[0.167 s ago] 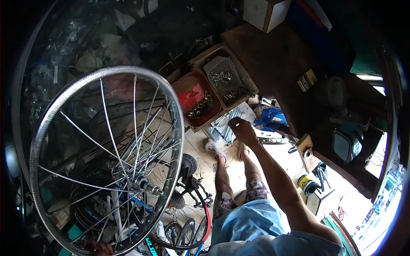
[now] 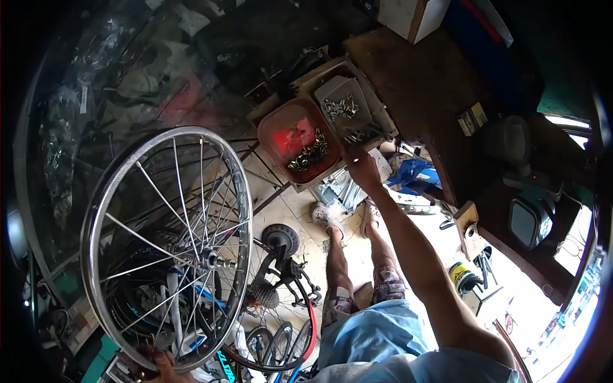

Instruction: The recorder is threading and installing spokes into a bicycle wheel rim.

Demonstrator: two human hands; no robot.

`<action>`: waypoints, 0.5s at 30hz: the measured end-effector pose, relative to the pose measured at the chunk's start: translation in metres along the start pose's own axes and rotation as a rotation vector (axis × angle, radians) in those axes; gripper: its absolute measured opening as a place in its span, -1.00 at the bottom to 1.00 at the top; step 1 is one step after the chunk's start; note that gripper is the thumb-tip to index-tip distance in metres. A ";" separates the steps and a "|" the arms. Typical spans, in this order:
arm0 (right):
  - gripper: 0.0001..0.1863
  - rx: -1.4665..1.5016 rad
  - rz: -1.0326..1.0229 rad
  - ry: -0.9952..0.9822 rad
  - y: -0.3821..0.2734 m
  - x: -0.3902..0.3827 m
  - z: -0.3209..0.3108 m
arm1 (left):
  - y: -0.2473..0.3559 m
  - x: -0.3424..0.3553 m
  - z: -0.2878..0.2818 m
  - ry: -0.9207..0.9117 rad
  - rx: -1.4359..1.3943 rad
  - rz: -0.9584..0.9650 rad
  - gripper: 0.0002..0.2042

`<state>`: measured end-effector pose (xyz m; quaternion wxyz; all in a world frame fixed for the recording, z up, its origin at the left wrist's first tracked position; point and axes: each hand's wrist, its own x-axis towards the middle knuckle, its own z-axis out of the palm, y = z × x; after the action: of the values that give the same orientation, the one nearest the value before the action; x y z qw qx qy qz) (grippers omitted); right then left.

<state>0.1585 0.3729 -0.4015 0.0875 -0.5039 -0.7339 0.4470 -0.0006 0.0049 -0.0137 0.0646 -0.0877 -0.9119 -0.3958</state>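
Note:
A spoked bicycle wheel is held up on the left side, tilted, with its hub toward me. My left hand is closed on the bottom of its rim; the lower part of the hand leaves the picture. In front of me, my right hand is closed at the near edge of a red tray that holds small metal pieces. Whatever may lie between its fingers is too small and dark to name. Beside the red tray, a grey tray holds more small silvery pieces.
Both trays stand at a wooden box on a dark bench. Below the held wheel are a rear wheel with a cassette and other bicycle parts. A blue plastic bag lies past my feet. A wooden block stands at the right.
The wheel has come lower and looks smaller, and more of my left hand shows at its rim. My right hand has moved forward to the tray's edge. The whole view has shifted slightly.

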 end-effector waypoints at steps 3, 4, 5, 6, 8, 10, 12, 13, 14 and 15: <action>-0.74 -0.004 -0.055 0.044 -0.006 0.005 0.029 | -0.010 -0.008 0.032 0.023 -0.039 -0.032 -0.62; -0.76 -0.018 -0.090 0.072 -0.011 0.008 0.035 | -0.015 -0.008 0.042 0.057 -0.062 -0.089 -0.64; -0.80 -0.027 -0.045 0.131 -0.014 0.009 0.041 | -0.020 -0.008 0.048 0.045 -0.071 -0.082 -0.64; -0.83 -0.026 0.000 0.183 -0.018 0.006 0.049 | -0.022 -0.010 0.048 0.041 -0.049 -0.118 -0.64; -0.82 0.095 -0.004 0.119 -0.026 -0.008 0.051 | -0.027 -0.014 0.044 0.031 -0.003 -0.193 -0.64; -0.77 0.176 -0.116 0.140 -0.038 -0.019 0.037 | -0.041 -0.015 0.062 -0.001 -0.010 -0.244 -0.64; -0.77 0.160 -0.209 0.220 -0.053 -0.038 0.019 | -0.043 -0.015 0.075 -0.005 -0.051 -0.244 -0.65; -0.77 0.175 -0.149 0.142 -0.060 -0.048 0.011 | -0.042 -0.015 0.079 -0.001 -0.066 -0.241 -0.65; -0.77 0.191 -0.094 0.058 -0.070 -0.059 0.007 | -0.042 -0.014 0.079 0.012 -0.079 -0.241 -0.66; -0.77 0.184 -0.121 0.041 -0.077 -0.075 0.001 | -0.041 -0.014 0.081 0.018 -0.071 -0.245 -0.66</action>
<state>0.1429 0.3043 -0.3207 0.1751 -0.4574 -0.7169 0.4961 0.0002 0.0349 -0.1007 0.0208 0.0255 -0.9005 -0.4336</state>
